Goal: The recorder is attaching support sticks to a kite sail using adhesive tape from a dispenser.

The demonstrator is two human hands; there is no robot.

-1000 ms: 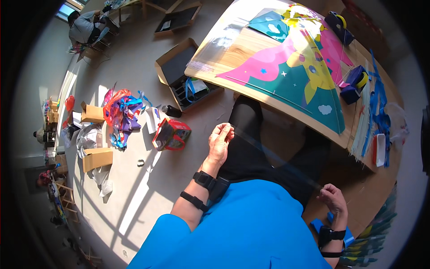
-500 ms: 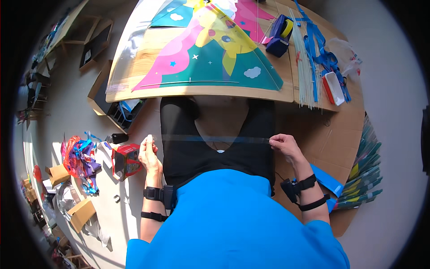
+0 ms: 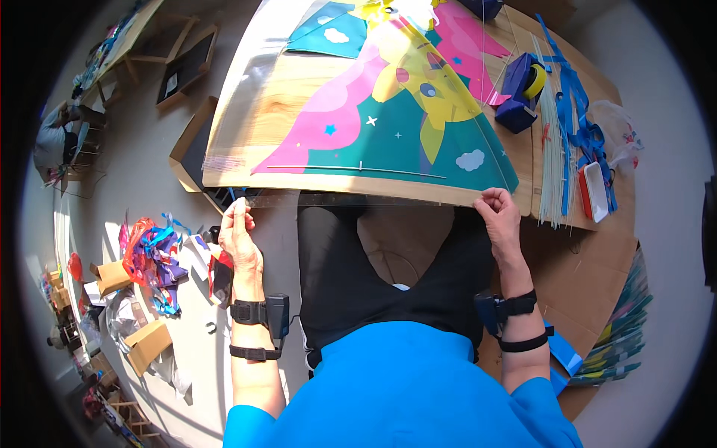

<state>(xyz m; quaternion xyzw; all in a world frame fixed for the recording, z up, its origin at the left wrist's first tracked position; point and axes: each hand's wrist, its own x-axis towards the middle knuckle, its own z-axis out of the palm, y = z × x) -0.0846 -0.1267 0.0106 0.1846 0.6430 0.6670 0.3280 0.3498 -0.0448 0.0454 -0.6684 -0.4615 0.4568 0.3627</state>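
A long, see-through strip of clear tape [image 3: 351, 200] stretches level between my hands, just off the table's near edge and above my lap. My left hand [image 3: 240, 235] pinches its left end between thumb and fingers. At the other end, my right hand [image 3: 500, 220] pinches the strip close to the table edge. Beyond it, on the wooden table, lies a printed triangular kite sheet [image 3: 343, 127] in teal, pink and yellow with a cartoon figure. A thin white rod [image 3: 407, 174] lies along the sheet's near edge.
On the table's right side are a dark blue tape dispenser [image 3: 517, 101], thin pale rods [image 3: 551, 157], blue ribbon [image 3: 573, 97] and a red-and-white tray [image 3: 595, 192]. Cardboard [image 3: 575, 272] lies below right. Left on the floor are a bundle of coloured fabric [image 3: 154, 257] and open boxes [image 3: 149, 347].
Both hands have moved forward with the strip, from over my lap to the table's near edge. The whole view has shifted, with the table now lower and farther right.
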